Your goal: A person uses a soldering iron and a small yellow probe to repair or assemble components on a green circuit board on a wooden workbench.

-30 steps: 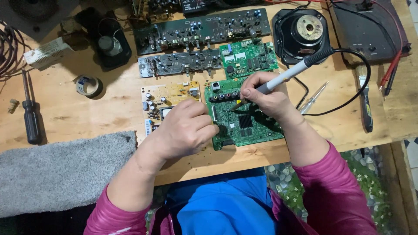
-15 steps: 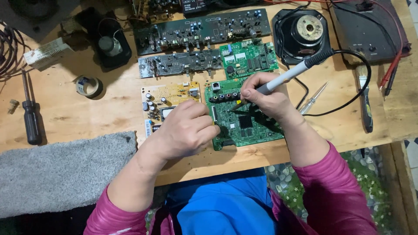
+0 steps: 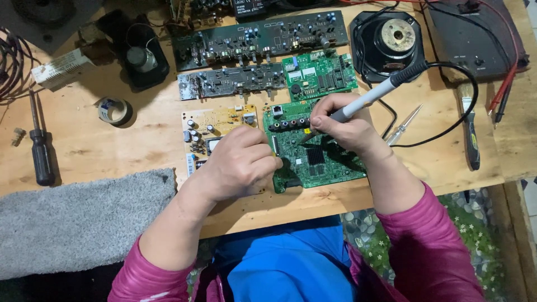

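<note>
On the wooden bench [image 3: 112, 148], near edge, centre: green circuit board [image 3: 330, 162] lying flat. Right hand [image 3: 344, 126] wrapped round a soldering iron [image 3: 363, 100], tip down on the board's far half. Left hand [image 3: 240, 162] curled narrow, pressing the board's left edge, covering part of a pale board [image 3: 215, 126]. Far right, a speaker [image 3: 394, 39]. Far left, a screwdriver [image 3: 40, 154] and a tape roll [image 3: 113, 110].
</note>
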